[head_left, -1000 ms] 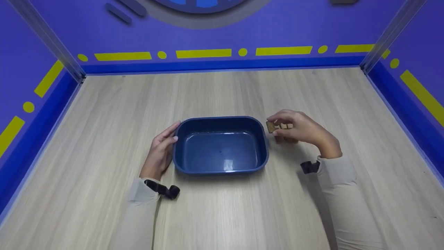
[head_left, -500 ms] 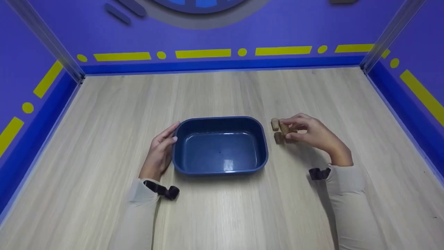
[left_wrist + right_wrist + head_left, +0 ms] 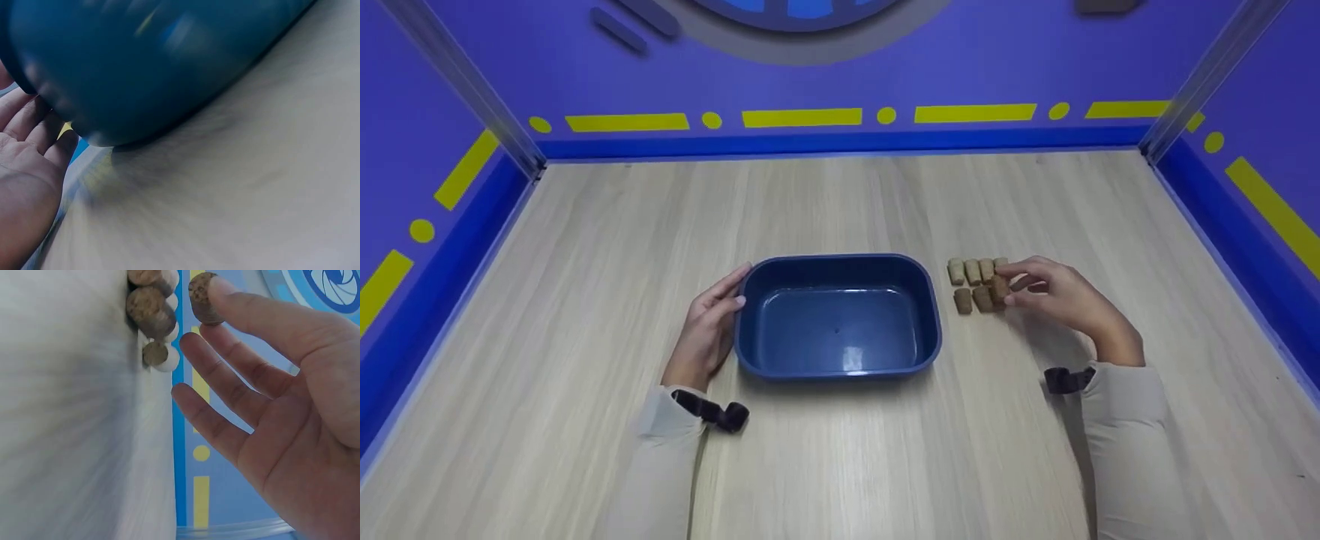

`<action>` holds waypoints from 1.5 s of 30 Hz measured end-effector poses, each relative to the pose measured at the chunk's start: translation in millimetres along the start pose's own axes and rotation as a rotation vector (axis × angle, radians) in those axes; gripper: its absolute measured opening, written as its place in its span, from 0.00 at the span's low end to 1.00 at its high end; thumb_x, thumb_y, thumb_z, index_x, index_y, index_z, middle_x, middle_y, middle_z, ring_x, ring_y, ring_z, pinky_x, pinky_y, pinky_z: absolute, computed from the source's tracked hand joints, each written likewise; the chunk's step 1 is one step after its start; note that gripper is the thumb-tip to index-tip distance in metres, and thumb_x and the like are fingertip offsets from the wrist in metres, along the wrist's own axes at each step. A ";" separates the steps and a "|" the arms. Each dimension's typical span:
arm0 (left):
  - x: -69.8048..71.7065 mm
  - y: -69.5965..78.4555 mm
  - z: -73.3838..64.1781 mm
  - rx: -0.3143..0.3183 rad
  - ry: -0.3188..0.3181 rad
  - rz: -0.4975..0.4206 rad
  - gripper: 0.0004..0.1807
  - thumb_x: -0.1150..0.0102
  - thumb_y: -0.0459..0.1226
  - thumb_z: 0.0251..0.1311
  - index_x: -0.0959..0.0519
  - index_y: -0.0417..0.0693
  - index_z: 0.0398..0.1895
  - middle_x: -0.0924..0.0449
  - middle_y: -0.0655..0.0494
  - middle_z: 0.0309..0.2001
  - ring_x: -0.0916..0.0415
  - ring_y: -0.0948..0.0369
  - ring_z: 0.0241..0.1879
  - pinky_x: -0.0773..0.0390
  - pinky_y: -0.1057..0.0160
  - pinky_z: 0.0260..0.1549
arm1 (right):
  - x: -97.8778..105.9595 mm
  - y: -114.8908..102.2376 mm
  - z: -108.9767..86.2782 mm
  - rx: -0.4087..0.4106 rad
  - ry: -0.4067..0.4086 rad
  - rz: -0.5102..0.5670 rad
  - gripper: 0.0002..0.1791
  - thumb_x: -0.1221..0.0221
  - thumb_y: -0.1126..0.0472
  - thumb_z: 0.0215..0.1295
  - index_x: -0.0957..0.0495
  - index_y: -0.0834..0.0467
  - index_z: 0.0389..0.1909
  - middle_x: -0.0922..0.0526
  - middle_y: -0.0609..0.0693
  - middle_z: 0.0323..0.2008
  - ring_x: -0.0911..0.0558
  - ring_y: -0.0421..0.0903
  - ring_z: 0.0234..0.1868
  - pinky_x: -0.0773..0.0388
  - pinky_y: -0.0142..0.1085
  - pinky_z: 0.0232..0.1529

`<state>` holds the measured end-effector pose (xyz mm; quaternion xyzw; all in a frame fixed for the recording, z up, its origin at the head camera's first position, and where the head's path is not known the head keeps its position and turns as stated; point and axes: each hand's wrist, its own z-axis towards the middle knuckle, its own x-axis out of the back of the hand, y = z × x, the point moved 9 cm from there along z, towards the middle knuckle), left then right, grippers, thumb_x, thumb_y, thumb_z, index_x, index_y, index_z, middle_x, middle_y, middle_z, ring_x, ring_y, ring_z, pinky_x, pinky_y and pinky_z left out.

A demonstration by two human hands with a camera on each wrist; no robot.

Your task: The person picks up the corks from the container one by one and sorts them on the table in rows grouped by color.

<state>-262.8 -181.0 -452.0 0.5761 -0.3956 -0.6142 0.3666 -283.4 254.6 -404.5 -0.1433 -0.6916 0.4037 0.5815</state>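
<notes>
A deep blue rectangular plastic tub (image 3: 837,373) stands mid-table. My left hand (image 3: 705,330) rests on its left side, thumb at the rim and fingers extended along the outer wall; in the left wrist view these fingers touch the tub wall (image 3: 129,73). Right of the tub, my right hand (image 3: 1061,296) pinches a brown cork (image 3: 201,298) between thumb and index finger, its other fingers spread apart from it. A back row of several pale corks (image 3: 973,271) lies by that hand, its right end partly covered by the fingertips. Two darker corks (image 3: 963,301) lie in front of them.
The wood-grain table (image 3: 840,465) is bounded by a purple back wall (image 3: 840,82) with yellow stripes and by similar side walls. Black wrist cameras (image 3: 733,417) sit at both sleeves.
My right hand has moved rightward, away from the tub's right rim and along the corks, bringing more of the two rows into sight. My left hand and the tub stay in place.
</notes>
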 end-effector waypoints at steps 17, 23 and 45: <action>-4.0 0.2 1.6 0.002 -0.010 -0.022 0.29 0.56 0.22 0.59 0.40 0.25 0.67 0.32 0.44 0.67 0.32 0.67 0.63 0.33 0.72 0.62 | 7.5 24.2 -11.6 -0.081 -0.033 -0.022 0.22 0.42 0.69 0.63 0.26 0.65 0.59 0.27 0.65 0.57 0.22 0.64 0.53 0.27 0.18 0.42; -3.4 0.4 0.8 0.013 -0.003 -0.010 0.30 0.57 0.21 0.59 0.42 0.25 0.68 0.40 0.39 0.70 0.34 0.68 0.65 0.35 0.72 0.63 | 4.9 26.5 -11.0 -0.102 -0.043 -0.051 0.22 0.42 0.69 0.63 0.27 0.66 0.59 0.27 0.65 0.56 0.22 0.64 0.53 0.27 0.19 0.41; -2.1 1.3 0.6 0.016 -0.009 -0.065 0.27 0.58 0.26 0.65 0.40 0.27 0.68 0.26 0.52 0.62 0.29 0.67 0.61 0.32 0.70 0.60 | 4.9 30.7 -10.7 -0.162 -0.079 -0.008 0.27 0.40 0.61 0.64 0.30 0.63 0.64 0.28 0.66 0.60 0.23 0.62 0.55 0.26 0.23 0.41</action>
